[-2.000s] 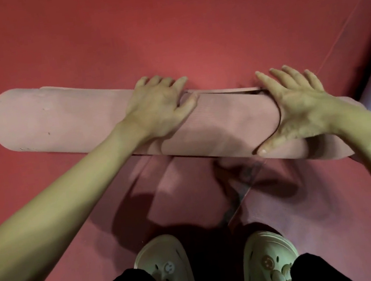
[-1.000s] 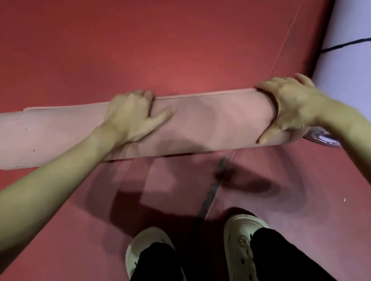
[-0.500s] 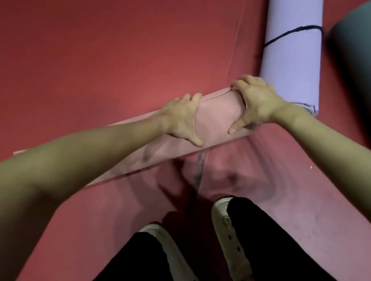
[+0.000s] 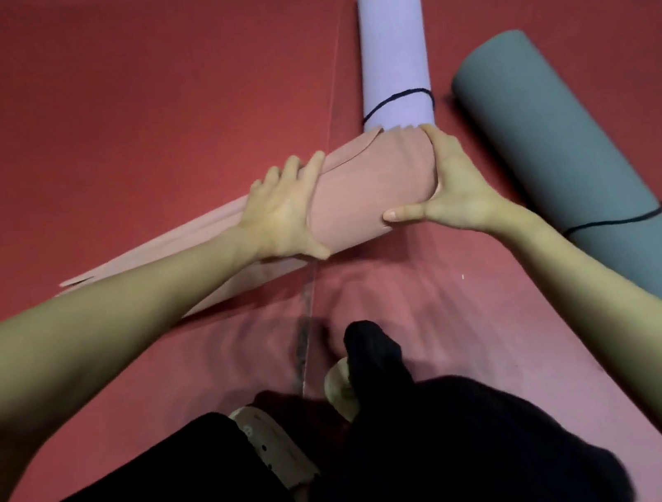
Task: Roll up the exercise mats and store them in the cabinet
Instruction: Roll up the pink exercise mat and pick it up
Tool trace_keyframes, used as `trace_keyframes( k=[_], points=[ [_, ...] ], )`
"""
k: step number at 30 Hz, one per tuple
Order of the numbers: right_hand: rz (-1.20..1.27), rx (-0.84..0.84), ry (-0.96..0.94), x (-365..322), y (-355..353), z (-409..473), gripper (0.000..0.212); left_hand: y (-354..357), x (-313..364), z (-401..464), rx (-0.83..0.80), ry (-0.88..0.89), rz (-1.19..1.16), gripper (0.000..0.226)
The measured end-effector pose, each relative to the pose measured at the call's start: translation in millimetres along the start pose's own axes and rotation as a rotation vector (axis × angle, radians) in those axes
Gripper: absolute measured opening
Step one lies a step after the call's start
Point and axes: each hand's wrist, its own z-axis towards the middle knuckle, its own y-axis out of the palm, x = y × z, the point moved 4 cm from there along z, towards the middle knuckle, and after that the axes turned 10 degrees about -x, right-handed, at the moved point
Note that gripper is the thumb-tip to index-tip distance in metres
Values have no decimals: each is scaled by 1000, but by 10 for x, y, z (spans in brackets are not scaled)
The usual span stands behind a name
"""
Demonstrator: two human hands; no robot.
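Note:
A rolled pink mat (image 4: pixel 372 192) is tilted, its right end lifted and its left end low on the red floor. My left hand (image 4: pixel 284 214) grips the roll around its middle, fingers over the top and thumb beneath. Against the roll's right end sits my right hand (image 4: pixel 453 188), its palm on the end face, fingers over the far side and thumb along the lower edge. A rolled lavender mat (image 4: pixel 393 37), tied with a black cord, lies beyond the pink roll. To the right lies a rolled grey mat (image 4: pixel 576 168), tied with a black cord as well.
The red floor mat (image 4: pixel 103 113) covers the whole area, with a seam (image 4: pixel 306 341) running toward my feet. My black trouser legs and pale clogs (image 4: pixel 273 446) fill the bottom of the view. No cabinet is in view.
The pink roll's right end has risen off the floor and swung toward me. My right hand has shifted onto the end face. The view has turned right, bringing the grey roll fully in.

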Motion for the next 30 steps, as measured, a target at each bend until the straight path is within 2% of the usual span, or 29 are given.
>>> trace_keyframes(
  k=[8,12,22,30],
  points=[
    [-25,302,25,104,-829,-700,131,-702,921,245,81,146,63,136],
    [-38,350,60,230,-1046,-950,130,-816,1247,307,69,215,68,131],
    [48,433,4,433,-1429,-1300,131,-1061,1709,451,18,326,11,126],
    [80,514,63,751,-1610,-1655,116,-1057,2213,554,-11,419,-25,120]
  ],
)
